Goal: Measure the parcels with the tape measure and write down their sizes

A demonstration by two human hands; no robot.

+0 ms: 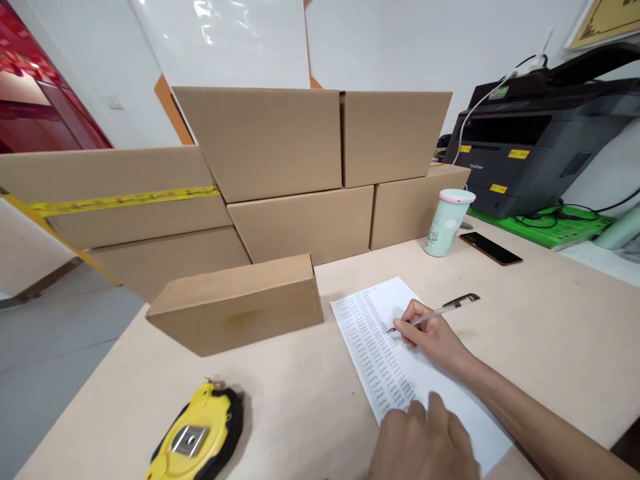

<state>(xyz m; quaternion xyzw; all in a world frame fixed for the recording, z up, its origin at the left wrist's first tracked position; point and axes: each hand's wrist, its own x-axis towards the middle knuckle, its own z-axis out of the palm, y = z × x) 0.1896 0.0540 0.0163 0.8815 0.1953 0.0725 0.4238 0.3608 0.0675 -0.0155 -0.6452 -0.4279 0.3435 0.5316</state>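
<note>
My right hand (431,335) grips a silver pen (440,310) with its tip on a printed sheet of paper (380,347) lying on the tan table. My left hand (425,443) rests on the near end of that sheet with its fingers curled, holding it down. A small closed cardboard box (237,303) lies just left of the sheet. Near the table's front edge sits a yellow and black tape measure (197,437).
Several cardboard boxes (280,173) are stacked along the back, one crossed by a yellow tape strip (125,199). A mint green cup (447,222), a dark phone (490,248) and a black printer (540,143) on a green mat stand at the right.
</note>
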